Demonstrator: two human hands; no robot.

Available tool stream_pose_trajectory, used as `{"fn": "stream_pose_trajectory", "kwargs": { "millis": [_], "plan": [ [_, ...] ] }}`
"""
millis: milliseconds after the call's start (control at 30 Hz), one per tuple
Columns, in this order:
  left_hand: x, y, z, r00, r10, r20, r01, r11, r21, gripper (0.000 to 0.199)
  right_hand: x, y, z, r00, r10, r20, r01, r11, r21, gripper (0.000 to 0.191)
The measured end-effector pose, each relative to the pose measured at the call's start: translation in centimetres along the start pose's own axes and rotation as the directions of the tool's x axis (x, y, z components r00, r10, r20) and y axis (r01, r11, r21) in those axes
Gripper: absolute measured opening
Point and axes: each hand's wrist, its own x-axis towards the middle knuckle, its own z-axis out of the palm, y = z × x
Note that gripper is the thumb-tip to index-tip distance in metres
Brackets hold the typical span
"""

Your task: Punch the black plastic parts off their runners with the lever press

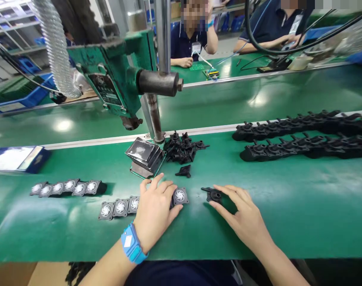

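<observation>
My left hand (157, 206), with a blue strap (133, 244) on its wrist, lies over a row of square black parts with white finned centres (121, 207). Its fingers are spread, and one such part (180, 196) shows between its thumb and index finger. To the right, my right hand (243, 212) has its thumb and index finger around the edge of a black plastic piece (214, 195) on the green table. A single black piece (184, 171) lies behind, near a pile of similar ones (183, 147).
A green press (118, 75) on a steel column stands behind a stack of metal plates (143, 153). Long rows of black parts (306, 146) line the right; another finned row (66, 188) and a box (18, 159) are left. Two people (188, 39) sit opposite.
</observation>
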Motion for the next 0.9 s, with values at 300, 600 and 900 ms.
{"fn": "stream_pose_trajectory", "kwargs": {
  "millis": [300, 600, 900],
  "plan": [
    [-0.7, -1.0, -0.3, 0.999, 0.054, 0.011, -0.053, 0.996, -0.079, 0.081, 1.0, -0.9, -0.7, 0.999, -0.020, 0.028, 0.016, 0.992, 0.127, 0.025],
    [-0.7, -1.2, 0.5, 1.000, 0.010, -0.019, -0.013, 0.985, -0.174, 0.095, 2.6, -8.4, -0.3, 0.940, -0.170, -0.296, 0.212, 0.970, 0.118, 0.016],
    [-0.6, -1.3, 0.7, 0.999, 0.009, -0.047, -0.019, 0.977, -0.213, 0.094, 3.8, -9.1, 2.2, 0.940, -0.278, -0.196, 0.291, 0.956, 0.040, 0.008]
  ]
}}
